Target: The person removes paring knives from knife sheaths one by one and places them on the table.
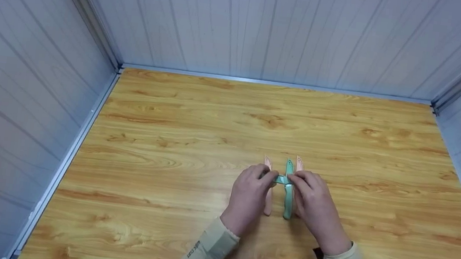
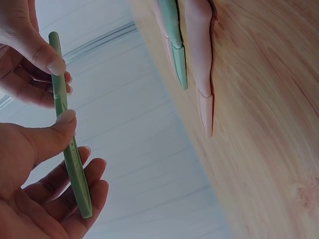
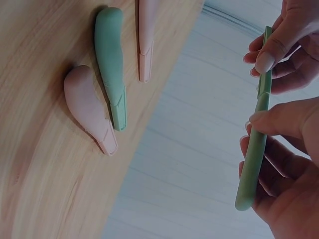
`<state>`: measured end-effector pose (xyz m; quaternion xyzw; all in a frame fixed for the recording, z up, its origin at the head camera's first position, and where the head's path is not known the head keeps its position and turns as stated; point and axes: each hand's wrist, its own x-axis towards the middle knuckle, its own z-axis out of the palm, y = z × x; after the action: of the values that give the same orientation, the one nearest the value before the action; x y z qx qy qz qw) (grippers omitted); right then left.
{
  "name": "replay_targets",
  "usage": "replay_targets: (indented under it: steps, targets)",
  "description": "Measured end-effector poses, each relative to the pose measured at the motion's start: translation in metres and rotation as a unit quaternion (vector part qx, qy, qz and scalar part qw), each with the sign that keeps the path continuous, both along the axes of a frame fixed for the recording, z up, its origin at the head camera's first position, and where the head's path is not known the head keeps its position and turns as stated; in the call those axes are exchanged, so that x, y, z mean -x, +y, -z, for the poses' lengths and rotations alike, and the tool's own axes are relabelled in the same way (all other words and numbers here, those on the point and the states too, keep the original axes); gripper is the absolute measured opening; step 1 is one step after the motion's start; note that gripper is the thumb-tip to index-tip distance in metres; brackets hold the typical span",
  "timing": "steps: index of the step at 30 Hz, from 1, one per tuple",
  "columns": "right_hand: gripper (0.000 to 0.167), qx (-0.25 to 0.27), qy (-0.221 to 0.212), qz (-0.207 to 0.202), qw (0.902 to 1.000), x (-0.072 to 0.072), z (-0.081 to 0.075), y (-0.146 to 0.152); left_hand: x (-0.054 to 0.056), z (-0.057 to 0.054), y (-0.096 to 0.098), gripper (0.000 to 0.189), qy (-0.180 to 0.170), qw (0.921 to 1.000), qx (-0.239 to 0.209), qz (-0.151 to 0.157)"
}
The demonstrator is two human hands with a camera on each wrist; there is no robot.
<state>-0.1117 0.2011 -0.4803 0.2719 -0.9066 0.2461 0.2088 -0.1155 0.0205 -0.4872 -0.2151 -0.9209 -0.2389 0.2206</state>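
Both hands hold a green paring knife in a matching green sheath point(image 1: 280, 179), level and crosswise above the table. My left hand point(image 1: 251, 189) pinches the sheath end, which shows small holes in the left wrist view. The rounded handle point(image 3: 253, 164) is gripped by my right hand point(image 1: 314, 201), thumb along its top. The knife looks fully sheathed, the handle meeting the sheath between the two thumbs. Below lie three more sheathed knives, sheath tips pointing away: a pink one point(image 1: 268, 204) at left, a green one point(image 1: 288, 200) in the middle, and a pink one point(image 1: 300, 162) partly hidden by my right hand.
The wood-grain table point(image 1: 159, 208) spreads out on all sides of the knives. Pale panel walls point(image 1: 247, 26) close it in at the back, left and right. A black strap point(image 1: 320, 257) shows at the right sleeve cuff.
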Motion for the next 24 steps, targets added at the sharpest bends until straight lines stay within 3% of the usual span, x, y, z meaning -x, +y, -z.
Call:
replay_targets:
  steps: [24]
  targets:
    - [0.031,-0.02,0.024,-0.001,0.9995,-0.0006,0.0025,-0.0004,0.0014,0.0031,-0.0029,0.02,-0.001,1.0,0.006,0.003]
